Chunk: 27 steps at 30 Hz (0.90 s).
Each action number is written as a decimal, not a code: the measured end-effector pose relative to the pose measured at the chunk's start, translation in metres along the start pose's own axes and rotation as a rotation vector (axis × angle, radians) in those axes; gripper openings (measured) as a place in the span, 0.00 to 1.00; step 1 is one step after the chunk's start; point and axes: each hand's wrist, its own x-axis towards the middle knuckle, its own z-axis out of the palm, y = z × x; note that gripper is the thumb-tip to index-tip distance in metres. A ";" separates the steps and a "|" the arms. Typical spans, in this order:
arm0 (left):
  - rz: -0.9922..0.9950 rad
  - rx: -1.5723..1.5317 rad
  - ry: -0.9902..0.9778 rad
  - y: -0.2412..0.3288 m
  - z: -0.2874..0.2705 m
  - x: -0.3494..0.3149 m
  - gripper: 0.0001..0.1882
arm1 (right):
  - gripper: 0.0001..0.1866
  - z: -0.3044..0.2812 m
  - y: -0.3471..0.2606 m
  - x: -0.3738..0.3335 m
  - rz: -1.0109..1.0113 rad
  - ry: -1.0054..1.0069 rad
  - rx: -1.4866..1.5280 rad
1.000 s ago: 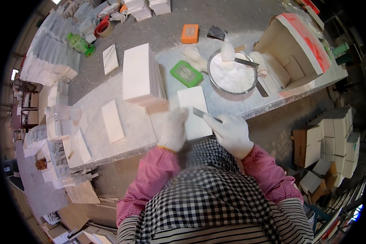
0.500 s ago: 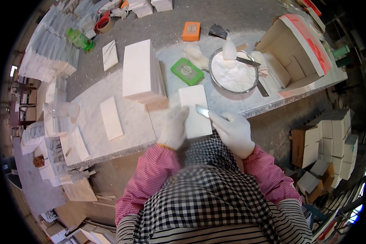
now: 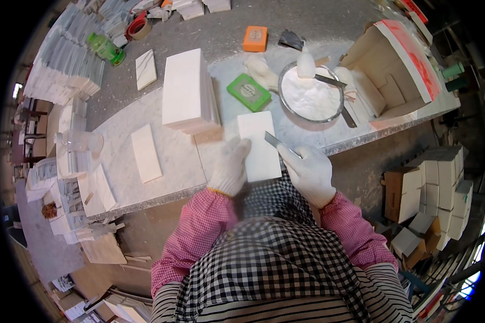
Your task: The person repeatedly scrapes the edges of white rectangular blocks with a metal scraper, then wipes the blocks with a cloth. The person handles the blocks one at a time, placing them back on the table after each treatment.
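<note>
A white rectangular tile [image 3: 260,145] is at the table's near edge, its lower end over my checked apron. My left hand [image 3: 230,168], in a white knit glove, grips its left edge, the thumb lying on the top face. Gloved too, my right hand [image 3: 309,169] is closed round a knife with a flat metal blade [image 3: 274,140]. The blade slants over the tile's right part; whether it touches cannot be made out. Just beyond the tile lies a green box [image 3: 248,92]. To its left stands a tall stack of white tiles [image 3: 183,89].
A metal bowl of white powder or paste [image 3: 307,99] holds a white bottle [image 3: 305,63] and a blade. An open carton [image 3: 385,75] stands right of it. Single tiles [image 3: 146,153] lie leftward. Further off are an orange box [image 3: 255,39] and a green bottle [image 3: 105,48].
The knife's blade has turned and its tip has shifted slightly away from me over the tile. My left hand and the tile stay nearly in place.
</note>
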 end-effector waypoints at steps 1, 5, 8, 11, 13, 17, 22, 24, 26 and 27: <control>0.003 0.003 0.003 -0.001 -0.001 0.000 0.17 | 0.20 -0.002 -0.002 -0.001 0.018 -0.012 -0.008; 0.008 0.018 0.012 -0.002 0.000 0.002 0.16 | 0.20 0.002 0.001 -0.001 0.018 -0.016 0.003; 0.007 -0.002 0.016 0.000 0.003 0.000 0.16 | 0.19 0.006 0.002 -0.001 0.028 0.001 0.063; 0.023 0.035 0.039 -0.005 -0.003 0.003 0.17 | 0.17 0.010 0.006 0.000 0.063 0.132 0.197; 0.026 0.062 0.050 -0.005 -0.004 0.003 0.17 | 0.14 0.005 0.018 0.008 0.136 0.215 0.235; 0.015 0.064 0.027 -0.001 -0.002 0.001 0.18 | 0.13 -0.018 0.058 0.023 0.199 0.323 -0.078; 0.021 0.005 -0.015 -0.003 -0.003 -0.001 0.19 | 0.15 -0.035 0.093 0.033 0.140 0.258 -0.443; -0.001 -0.008 -0.012 -0.001 -0.003 -0.001 0.19 | 0.15 -0.038 0.088 0.034 0.127 0.241 -0.492; 0.006 -0.004 -0.001 -0.002 -0.005 0.000 0.19 | 0.16 -0.042 0.082 0.037 0.110 0.224 -0.541; 0.009 -0.002 0.005 -0.002 -0.006 0.000 0.18 | 0.16 -0.045 0.080 0.040 0.112 0.222 -0.505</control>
